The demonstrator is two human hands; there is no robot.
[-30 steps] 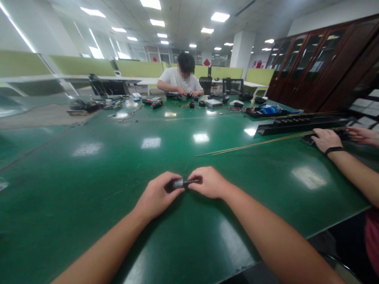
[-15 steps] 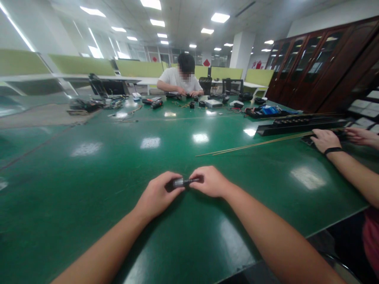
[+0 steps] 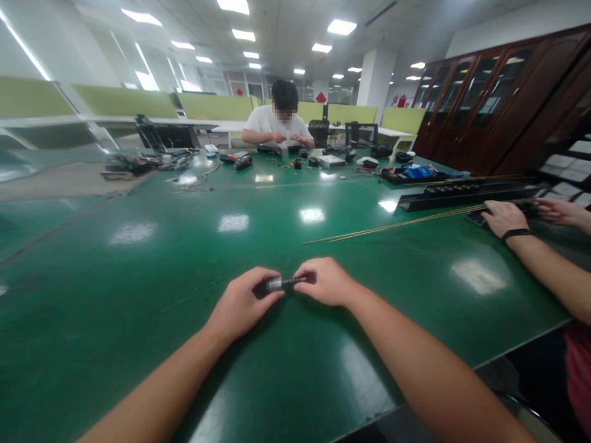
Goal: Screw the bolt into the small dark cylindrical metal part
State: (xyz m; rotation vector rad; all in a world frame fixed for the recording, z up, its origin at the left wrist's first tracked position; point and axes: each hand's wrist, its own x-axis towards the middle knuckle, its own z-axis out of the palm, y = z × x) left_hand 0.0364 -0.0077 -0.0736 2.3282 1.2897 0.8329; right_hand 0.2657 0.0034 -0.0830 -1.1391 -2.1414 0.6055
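A small cylinder (image 3: pixel 274 283), silver and dark with a thinner, dark ridged end, lies level between my hands just over the table; its exact kind is too small and blurred to tell. My left hand (image 3: pixel 241 301) pinches the thick silver part between thumb and fingers, which hide its far end. The fingertips of my right hand (image 3: pixel 327 282) close on the thin dark end, and the tip is partly hidden in them. Both forearms rest low over the green tabletop (image 3: pixel 152 307).
Thin brass-coloured rods (image 3: pixel 369 232) lie beyond my right hand, beside a long black channel (image 3: pixel 443 198). At the right, a co-worker's hands (image 3: pixel 505 216) hold a dark part. Another person (image 3: pixel 279 123) sits opposite, among tools (image 3: pixel 242 161) and small parts.
My hands keep the same grip on the cylinder, and slightly more of its dark ridged end seems to show. The person opposite has brought both hands up closer to the chest.
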